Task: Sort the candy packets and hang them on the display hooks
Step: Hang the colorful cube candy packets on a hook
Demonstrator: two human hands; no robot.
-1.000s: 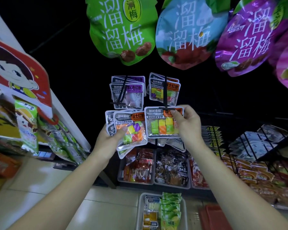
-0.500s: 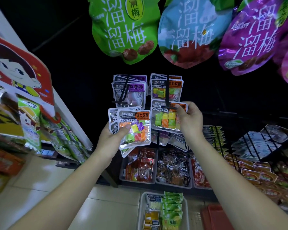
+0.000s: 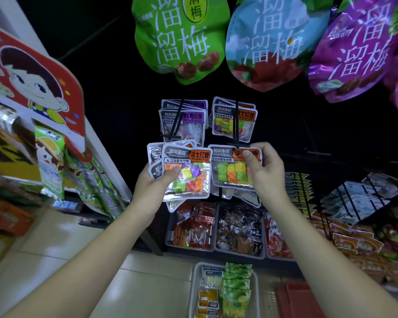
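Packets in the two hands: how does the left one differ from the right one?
The left packet fronts a fanned stack gripped by the left hand; the right packet is single, pinched at its top by the right hand beside the hook. The left packet tilts; the right packet sits nearly level. The left packet's candies are jumbled; the right packet's lie in rows. Both have orange labels and silver edges.

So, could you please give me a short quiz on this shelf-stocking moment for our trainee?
1. True or false: the left hand holds only one packet.
2. What colour is the label on the packet that the right hand pinches? A purple, B orange, C green.
3. Fill in: the hung packet above the left hand's stack has a ___ label.
Key: 1 false, it holds a stack; 2 B; 3 purple.
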